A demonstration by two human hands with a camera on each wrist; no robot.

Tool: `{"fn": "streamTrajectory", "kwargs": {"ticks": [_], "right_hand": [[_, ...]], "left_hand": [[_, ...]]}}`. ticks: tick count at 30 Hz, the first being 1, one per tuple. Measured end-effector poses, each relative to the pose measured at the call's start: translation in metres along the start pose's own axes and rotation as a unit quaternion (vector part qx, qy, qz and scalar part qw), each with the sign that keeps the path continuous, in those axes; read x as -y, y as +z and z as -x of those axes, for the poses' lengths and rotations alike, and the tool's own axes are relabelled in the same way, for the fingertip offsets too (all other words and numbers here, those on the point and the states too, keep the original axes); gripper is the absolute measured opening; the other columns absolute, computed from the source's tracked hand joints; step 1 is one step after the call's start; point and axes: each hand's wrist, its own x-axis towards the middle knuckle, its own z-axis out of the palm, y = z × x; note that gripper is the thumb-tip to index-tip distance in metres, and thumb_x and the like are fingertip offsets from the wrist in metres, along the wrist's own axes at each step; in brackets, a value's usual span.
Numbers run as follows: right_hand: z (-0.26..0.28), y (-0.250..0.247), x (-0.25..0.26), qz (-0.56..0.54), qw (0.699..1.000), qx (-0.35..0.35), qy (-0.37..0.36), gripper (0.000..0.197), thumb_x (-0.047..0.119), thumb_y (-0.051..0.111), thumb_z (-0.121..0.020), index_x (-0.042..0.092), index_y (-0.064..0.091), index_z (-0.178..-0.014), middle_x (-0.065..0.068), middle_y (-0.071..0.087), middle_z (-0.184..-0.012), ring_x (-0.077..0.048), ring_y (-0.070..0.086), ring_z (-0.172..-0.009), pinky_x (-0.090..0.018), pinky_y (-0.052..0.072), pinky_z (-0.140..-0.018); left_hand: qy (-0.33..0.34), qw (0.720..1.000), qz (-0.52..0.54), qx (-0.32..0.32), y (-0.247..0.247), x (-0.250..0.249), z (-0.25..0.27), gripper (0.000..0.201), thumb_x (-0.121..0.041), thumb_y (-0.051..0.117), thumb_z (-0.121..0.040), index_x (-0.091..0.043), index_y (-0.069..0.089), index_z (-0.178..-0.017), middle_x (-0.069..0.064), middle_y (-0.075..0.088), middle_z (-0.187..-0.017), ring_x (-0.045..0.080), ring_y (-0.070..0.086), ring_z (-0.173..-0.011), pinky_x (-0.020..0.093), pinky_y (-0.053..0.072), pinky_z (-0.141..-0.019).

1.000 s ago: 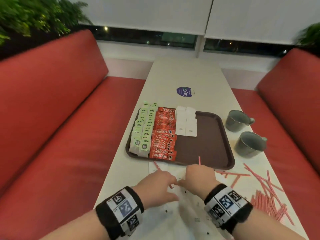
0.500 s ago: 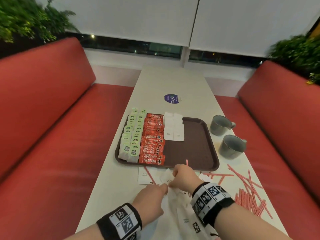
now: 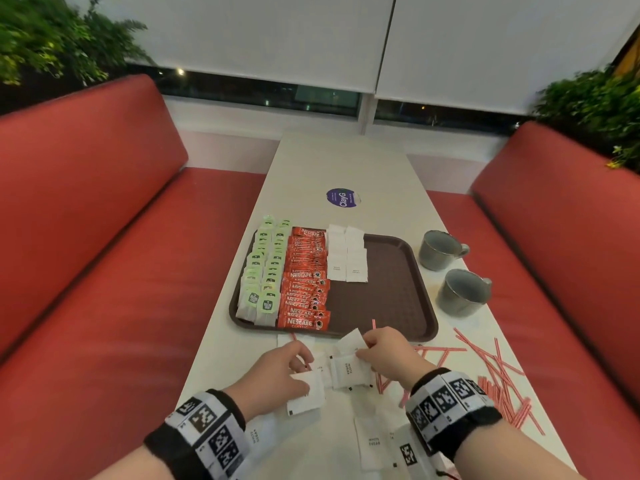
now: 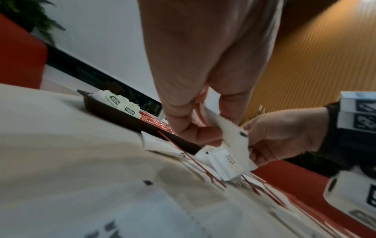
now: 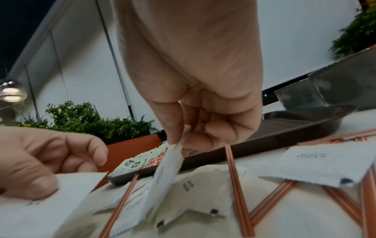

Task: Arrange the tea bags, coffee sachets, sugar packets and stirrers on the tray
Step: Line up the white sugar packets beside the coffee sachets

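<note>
The brown tray point(image 3: 391, 289) carries rows of green-tagged tea bags point(image 3: 265, 275), red coffee sachets point(image 3: 306, 282) and white sugar packets point(image 3: 346, 258). Just in front of it lies a loose pile of sugar packets point(image 3: 348, 370). My left hand point(image 3: 303, 370) pinches one white packet point(image 3: 306, 393) point(image 4: 234, 136) low over the table. My right hand point(image 3: 362, 351) pinches another packet point(image 3: 351, 341) by its top edge; it hangs from the fingers point(image 5: 168, 169). The two hands sit close together. Pink stirrers point(image 3: 495, 372) lie scattered on the table to the right.
Two grey cups point(image 3: 440, 249) point(image 3: 462, 292) stand right of the tray. A purple sticker point(image 3: 341, 198) marks the far tabletop. More sugar packets point(image 3: 370, 445) lie near my wrists. Red benches point(image 3: 104, 271) flank the narrow table.
Both hands were down on the packet pile with fingertips together. Now they have drawn slightly apart, each lifting a sugar packet. The head view has tilted up a little.
</note>
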Motion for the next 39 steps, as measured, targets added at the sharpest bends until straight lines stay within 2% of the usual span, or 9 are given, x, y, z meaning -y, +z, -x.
{"fn": "streamTrajectory", "kwargs": {"ticks": [2,6,9,12,20,24,27,33,39], "right_hand": [[-0.001,-0.001,-0.005,-0.036,0.999,-0.009,-0.002,0.02,0.019,0.063,-0.09,0.017,0.057,-0.072,0.006,0.055,-0.073,-0.008,0.052,-0.064,-0.017,0.04,-0.054],[0.001,0.0,-0.012,-0.088,0.995,-0.044,-0.017,0.019,0.02,0.069,-0.086,0.016,0.057,-0.072,0.007,0.055,-0.071,-0.006,0.05,-0.061,-0.015,0.038,-0.052],[0.003,-0.003,-0.015,-0.155,0.984,-0.086,-0.034,0.024,0.023,0.073,-0.083,0.012,0.061,-0.066,0.007,0.057,-0.063,-0.006,0.049,-0.056,-0.016,0.038,-0.053],[0.008,-0.013,-0.017,-0.256,0.96,-0.105,-0.036,0.021,0.023,0.071,-0.085,0.005,0.07,-0.074,-0.001,0.061,-0.068,-0.011,0.048,-0.06,-0.022,0.041,-0.058],[0.052,-0.058,0.0,-0.494,0.857,0.049,-0.135,0.016,0.0,0.054,-0.091,0.001,0.069,-0.085,-0.006,0.062,-0.067,-0.011,0.049,-0.056,-0.019,0.039,-0.051],[0.074,-0.073,0.008,-0.517,0.829,0.08,-0.199,0.014,0.0,0.058,-0.082,0.0,0.071,-0.088,-0.007,0.066,-0.07,-0.01,0.053,-0.055,-0.017,0.043,-0.048],[0.081,-0.081,0.012,-0.519,0.821,0.085,-0.223,0.011,0.0,0.064,-0.081,0.002,0.073,-0.086,-0.009,0.065,-0.066,-0.011,0.055,-0.054,-0.017,0.044,-0.048],[0.074,-0.09,0.011,-0.485,0.849,0.036,-0.205,0.007,-0.005,0.063,-0.082,-0.002,0.066,-0.087,-0.006,0.063,-0.058,-0.01,0.053,-0.046,-0.018,0.043,-0.045],[0.046,-0.089,-0.011,-0.481,0.868,0.005,-0.124,0.008,-0.004,0.061,-0.085,0.002,0.066,-0.084,-0.004,0.064,-0.062,-0.014,0.053,-0.051,-0.026,0.039,-0.052]], "left_hand": [[-0.009,1.0,0.024,0.011,-0.002,0.0,-0.001,0.032,-0.013,0.072,-0.076,-0.03,0.057,-0.097,-0.005,0.061,-0.097,0.005,0.057,-0.097,0.018,0.048,-0.066],[-0.009,0.999,0.048,-0.012,-0.005,-0.002,-0.001,0.024,-0.015,0.07,-0.079,-0.032,0.058,-0.091,-0.003,0.062,-0.098,0.017,0.062,-0.092,0.037,0.054,-0.076],[-0.001,0.998,0.057,-0.027,-0.005,-0.005,-0.001,0.023,-0.01,0.059,-0.089,-0.032,0.055,-0.096,-0.003,0.054,-0.109,0.021,0.061,-0.093,0.027,0.055,-0.069],[-0.007,0.994,0.102,-0.024,-0.007,-0.009,0.001,0.027,-0.003,0.054,-0.091,-0.028,0.053,-0.102,0.004,0.051,-0.109,0.025,0.067,-0.084,0.029,0.058,-0.062],[-0.031,0.996,0.057,-0.065,-0.014,-0.006,0.001,0.066,-0.003,0.068,-0.08,-0.042,0.035,-0.121,-0.007,0.054,-0.105,0.014,0.064,-0.082,0.02,0.054,-0.058],[-0.028,0.996,0.046,-0.077,-0.019,-0.009,-0.005,0.055,0.001,0.053,-0.089,-0.037,0.03,-0.121,-0.005,0.052,-0.108,0.014,0.06,-0.078,0.018,0.047,-0.057],[-0.032,0.996,0.044,-0.075,-0.024,-0.013,-0.008,0.05,0.0,0.048,-0.091,-0.035,0.03,-0.123,-0.006,0.049,-0.11,0.013,0.057,-0.076,0.017,0.045,-0.056],[0.0,0.988,0.101,-0.118,-0.037,-0.034,-0.014,0.075,0.0,0.07,-0.079,-0.042,0.026,-0.123,-0.01,0.058,-0.103,0.012,0.065,-0.08,0.018,0.051,-0.053],[0.02,0.971,0.206,-0.118,-0.049,-0.059,-0.025,0.046,0.004,0.074,-0.074,-0.025,0.046,-0.096,0.0,0.074,-0.092,0.014,0.071,-0.082,0.026,0.055,-0.057]]}}
